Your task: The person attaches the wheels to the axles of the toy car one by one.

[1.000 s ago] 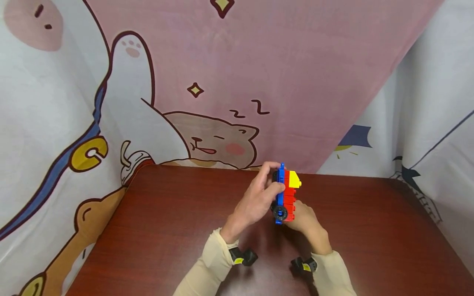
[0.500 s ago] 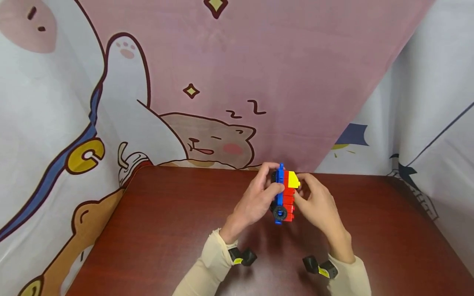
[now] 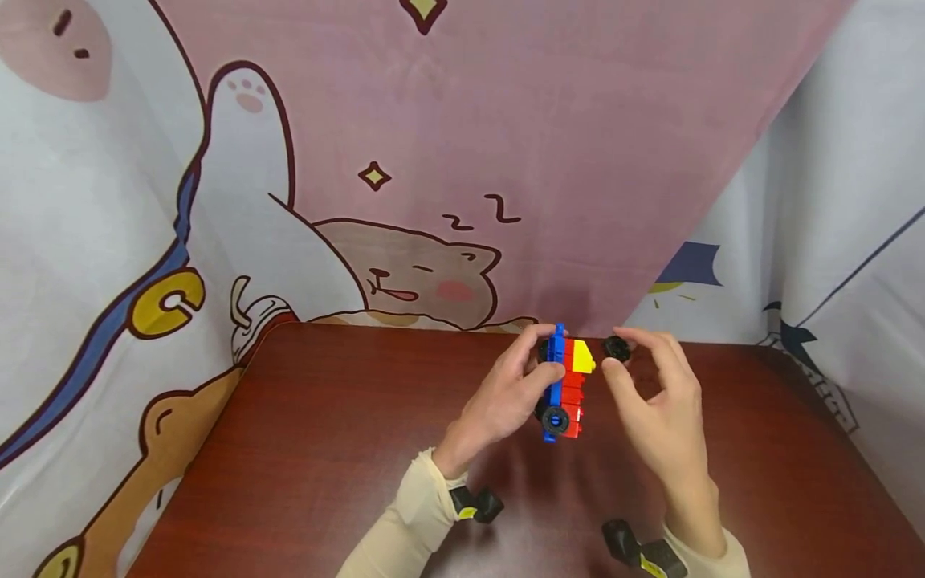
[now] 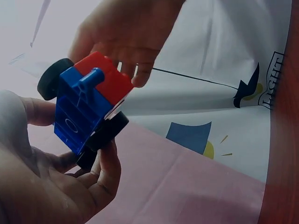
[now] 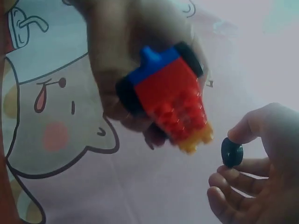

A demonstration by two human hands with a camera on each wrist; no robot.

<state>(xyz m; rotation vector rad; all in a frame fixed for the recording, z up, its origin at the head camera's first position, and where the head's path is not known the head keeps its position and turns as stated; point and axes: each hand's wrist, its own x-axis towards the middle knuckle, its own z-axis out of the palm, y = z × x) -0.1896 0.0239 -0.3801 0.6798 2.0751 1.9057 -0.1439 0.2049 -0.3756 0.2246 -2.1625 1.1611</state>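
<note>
My left hand (image 3: 499, 401) grips a toy car (image 3: 572, 393) built of blocks, held tilted on end above the table. The car has a blue base (image 4: 70, 126), red blocks (image 5: 168, 88) and a sloped yellow block (image 3: 582, 358). Black wheels stay on the base, one (image 3: 555, 421) at its lower end and another (image 4: 51, 79) on the far side in the left wrist view. Off to the car's right, my right hand (image 3: 668, 409) pinches a loose black wheel (image 3: 617, 348) between thumb and fingertips. That wheel (image 5: 232, 152) is apart from the car.
A dark red-brown table (image 3: 303, 449) lies below both hands. Behind it hangs a printed cloth (image 3: 614, 160) with cartoon animals, close to the car and wheel. Black wrist cameras (image 3: 487, 504) stick out from both cuffs.
My right hand came from behind the car to its right side, then drew away rightward with the black wheel in its fingers. The left hand and car shifted slightly right and down.
</note>
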